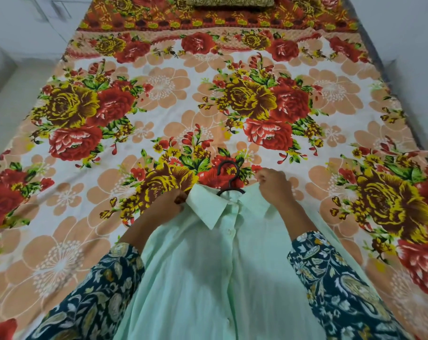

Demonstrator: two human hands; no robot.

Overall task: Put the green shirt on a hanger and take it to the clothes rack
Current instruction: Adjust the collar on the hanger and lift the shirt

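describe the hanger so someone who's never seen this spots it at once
On the floral bedsheet, find the pale green shirt at the near edge. Between the left hand and right hand gripping it, the hanger pokes out of the collar: a thin black hook, the only plain dark thing against the flowers.

A pale green collared shirt of thin fabric fills the lower centre of the frame. It lies front up on the floral bedsheet, with its collar farthest up the frame and its body running off the bottom edge. The front is closed, with small buttons down the placket, and the left collar point lies flat. A black hanger sits inside the neck. Only its hook and a little of its top show above the collar, at centre frame.
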